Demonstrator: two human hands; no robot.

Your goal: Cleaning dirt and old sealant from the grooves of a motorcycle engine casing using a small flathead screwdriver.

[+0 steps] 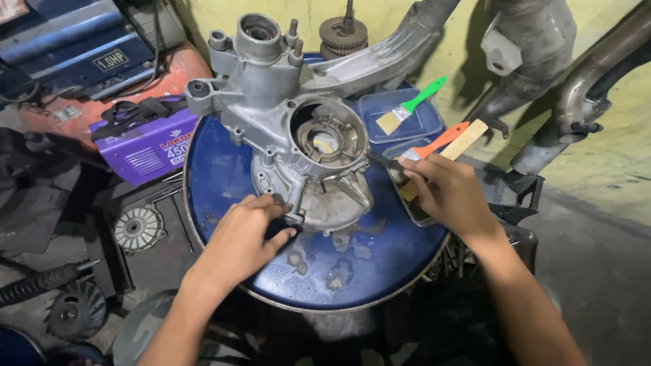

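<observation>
**Two hands at an engine casing on a blue drum top**

Low in the frame, the left hand (pixel 247 234) lies palm-down with fingers curled against the lower edge of the grey aluminium engine casing (pixel 298 129) – touching it, not wrapped round it. The right hand (pixel 447 193), right of centre, is closed on a wooden-handled paintbrush (pixel 456 150), its handle slanting to the upper right. Both rest over the round blue drum top (pixel 352 264), stained with patches of grime. Beyond the right hand lie an orange-handled brush (pixel 441 141) and a clear plastic tray (pixel 424 122) holding a green-handled brush (pixel 412 105) – all right of the casing. At the upper left sits a purple machine box (pixel 146 152)
</observation>
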